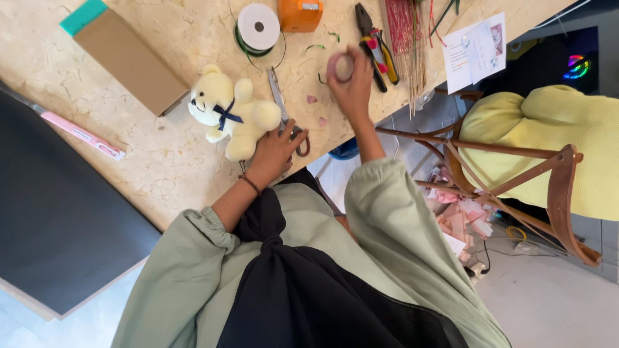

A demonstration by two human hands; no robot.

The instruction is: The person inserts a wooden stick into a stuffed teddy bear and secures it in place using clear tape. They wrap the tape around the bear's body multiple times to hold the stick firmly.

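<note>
While the left hand (276, 149) lies open-fingered against the handles of the scissors (284, 109) and touches the pale yellow teddy bear (231, 113), the right hand (351, 84) is closed around a small pinkish roll of tape (342, 67), lifted above the surface (148, 167). The bear lies on the marbled surface, a dark ribbon at its neck. Near it sit a white ribbon spool (258, 27), a brown cardboard box (129, 58), an orange tape dispenser (300, 13) and pliers (373, 45).
</note>
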